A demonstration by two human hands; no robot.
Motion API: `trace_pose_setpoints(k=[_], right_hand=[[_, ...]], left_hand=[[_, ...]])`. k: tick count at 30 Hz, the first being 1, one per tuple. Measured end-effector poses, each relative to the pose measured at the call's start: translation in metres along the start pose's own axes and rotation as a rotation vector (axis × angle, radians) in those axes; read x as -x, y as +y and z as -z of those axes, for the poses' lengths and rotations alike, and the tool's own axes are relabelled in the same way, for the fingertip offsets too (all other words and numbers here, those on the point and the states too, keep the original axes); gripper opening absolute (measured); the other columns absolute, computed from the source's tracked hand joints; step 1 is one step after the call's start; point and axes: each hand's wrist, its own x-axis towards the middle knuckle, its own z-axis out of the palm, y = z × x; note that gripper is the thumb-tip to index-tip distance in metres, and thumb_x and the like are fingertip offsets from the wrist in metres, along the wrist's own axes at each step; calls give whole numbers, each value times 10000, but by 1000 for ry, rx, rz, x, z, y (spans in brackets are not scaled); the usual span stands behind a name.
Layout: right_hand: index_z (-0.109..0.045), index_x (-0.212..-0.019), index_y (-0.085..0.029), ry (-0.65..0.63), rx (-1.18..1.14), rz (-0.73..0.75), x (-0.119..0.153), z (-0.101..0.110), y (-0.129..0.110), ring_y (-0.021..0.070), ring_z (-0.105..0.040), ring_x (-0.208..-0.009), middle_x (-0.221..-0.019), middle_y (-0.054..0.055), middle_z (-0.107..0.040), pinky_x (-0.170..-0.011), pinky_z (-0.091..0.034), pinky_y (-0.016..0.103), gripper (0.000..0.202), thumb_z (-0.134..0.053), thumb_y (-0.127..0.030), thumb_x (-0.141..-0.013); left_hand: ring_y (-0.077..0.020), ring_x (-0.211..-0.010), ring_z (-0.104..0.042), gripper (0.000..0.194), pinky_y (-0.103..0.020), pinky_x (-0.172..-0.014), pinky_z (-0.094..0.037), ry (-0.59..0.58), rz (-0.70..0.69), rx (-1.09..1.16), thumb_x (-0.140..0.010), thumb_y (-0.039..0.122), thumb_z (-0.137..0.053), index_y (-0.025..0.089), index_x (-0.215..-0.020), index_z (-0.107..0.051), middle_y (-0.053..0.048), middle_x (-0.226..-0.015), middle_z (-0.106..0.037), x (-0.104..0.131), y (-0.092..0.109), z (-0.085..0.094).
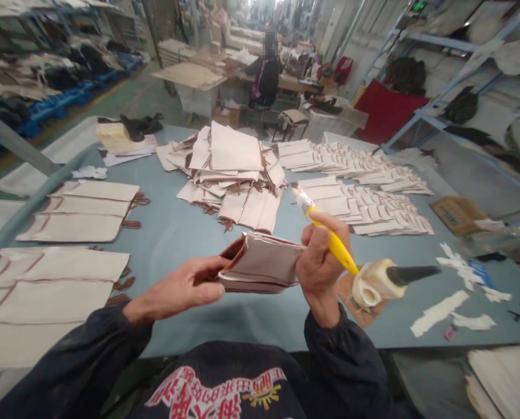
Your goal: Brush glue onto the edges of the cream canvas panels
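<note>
Between my hands, above the table, is a folded off-white fabric panel (pixel 269 262) with brown trim, its layers parted at the left end. My left hand (pixel 184 285) grips that end, thumb below and fingers reaching into the gap. My right hand (pixel 323 262) is closed around a yellow-handled brush (pixel 341 250), bristles up and to the left, with a whitish coating near the tip. The same hand touches the panel's right edge. Just right of it, a cream plastic container (pixel 373 282) with a dark spout lies on a brown board (pixel 351 302).
A heap of similar panels (pixel 236 148) rises mid-table. Overlapping rows of panels (pixel 364 203) lie at right, and more panels (pixel 77 221) at left. White scraps (pixel 438 314) and a cardboard box (pixel 456 214) are at the right. A person (pixel 266 75) sits at a far table.
</note>
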Motion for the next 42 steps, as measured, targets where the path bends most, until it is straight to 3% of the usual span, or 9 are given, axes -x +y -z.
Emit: trace_pose_setpoints(k=[3,8,13,18,23,29,35,39,42], right_hand=[[-644,-1091,-195,-59,30,-77,-4,-6,7,112,-549,-548,-698,-32,-570,-551,-452,262,298,-421,-391,-1067],[-678,-1074,-177,-112,86,-94,5,-6,10,135,-638,-648,-713,-7,-659,-659,-504,299,334,-413,-378,-1051],[-672,-828,-190,9,-158,-451,25,22,-32,96,-490,-418,-509,-61,-507,-426,-364,225,378,-440,-411,-1027],[-642,-729,-198,-114,-298,-725,53,38,-68,80,-379,-316,-416,-86,-414,-331,-244,197,352,-538,-424,-980],[-649,-754,-201,-139,-313,-729,71,37,-72,74,-371,-322,-435,-86,-416,-334,-234,194,355,-515,-414,-1006],[-664,-784,-202,-393,-336,-749,84,56,-81,78,-346,-351,-468,-70,-429,-337,-210,207,379,-459,-393,-1038],[-655,-765,-219,-172,-193,-649,72,53,-73,88,-351,-329,-454,-76,-413,-324,-228,218,339,-475,-353,-1018],[-655,-799,-225,-377,-199,-389,77,48,-79,103,-480,-391,-517,-52,-541,-409,-374,241,252,-481,-263,-978],[-658,-791,-221,-411,-246,-453,81,52,-87,93,-445,-370,-550,-35,-583,-380,-343,238,282,-468,-284,-989]], left_hand=[[-225,-945,-663,285,-310,-847,-522,-65,-9,-202,-920,368,-639,158,-1090,-731,-64,-1028,-749,5,-10,-6],[-153,-748,-587,305,-242,-683,-443,-33,-162,-326,-1009,286,-446,134,-925,-698,-25,-834,-670,10,-14,-26],[-154,-748,-623,257,-243,-706,-441,47,-175,-446,-1014,233,-448,162,-861,-641,-23,-814,-674,16,-26,-35],[-154,-690,-617,241,-240,-653,-438,149,-275,-534,-979,148,-457,185,-781,-588,-22,-749,-652,19,-44,-39],[-153,-663,-641,204,-236,-633,-435,175,-277,-564,-993,168,-504,178,-841,-640,-34,-748,-690,19,-47,-43],[-133,-577,-594,231,-226,-571,-400,207,-433,-583,-955,92,-528,192,-759,-598,-14,-663,-647,18,-56,-46],[-152,-601,-606,213,-246,-586,-415,233,-419,-629,-967,123,-535,196,-783,-613,-28,-687,-660,16,-55,-49],[-150,-623,-638,216,-230,-604,-442,204,-413,-612,-977,118,-525,191,-801,-625,-34,-711,-694,16,-54,-49],[-143,-614,-641,233,-218,-601,-444,196,-451,-579,-951,72,-511,192,-781,-616,-33,-715,-705,17,-53,-48]])
